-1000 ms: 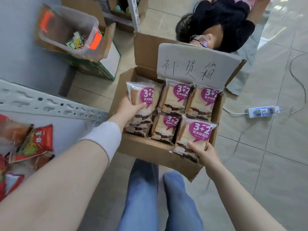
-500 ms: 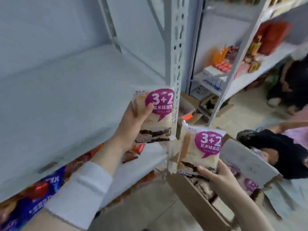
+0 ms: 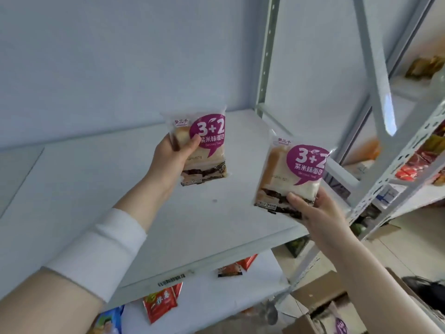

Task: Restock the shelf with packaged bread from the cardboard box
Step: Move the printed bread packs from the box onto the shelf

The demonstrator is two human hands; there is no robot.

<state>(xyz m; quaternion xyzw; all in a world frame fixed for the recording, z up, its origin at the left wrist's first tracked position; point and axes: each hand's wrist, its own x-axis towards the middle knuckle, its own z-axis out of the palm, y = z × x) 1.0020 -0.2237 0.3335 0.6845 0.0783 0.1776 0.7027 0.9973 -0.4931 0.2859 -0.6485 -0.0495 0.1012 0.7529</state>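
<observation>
My left hand [image 3: 172, 160] grips a bread pack [image 3: 204, 153] with a purple "3+2" label, held upright over the middle of the white shelf board [image 3: 96, 189]. My right hand [image 3: 317, 213] holds a second, identical bread pack [image 3: 289, 179] by its lower edge, above the shelf's right front corner. Both packs are in the air, apart from each other. The cardboard box [image 3: 320, 292] shows only as a corner at the bottom right, below my right arm.
A perforated metal upright [image 3: 266, 56] stands at the shelf's back right, and another slanted post [image 3: 397, 165] at the right. Red snack packets [image 3: 160, 302] lie on the shelf below. A neighbouring rack [image 3: 419, 165] at the right carries assorted goods.
Both hands have lifted the bread packs out of the box and up over the bare shelf board; my view has swung from the floor up to the shelf.
</observation>
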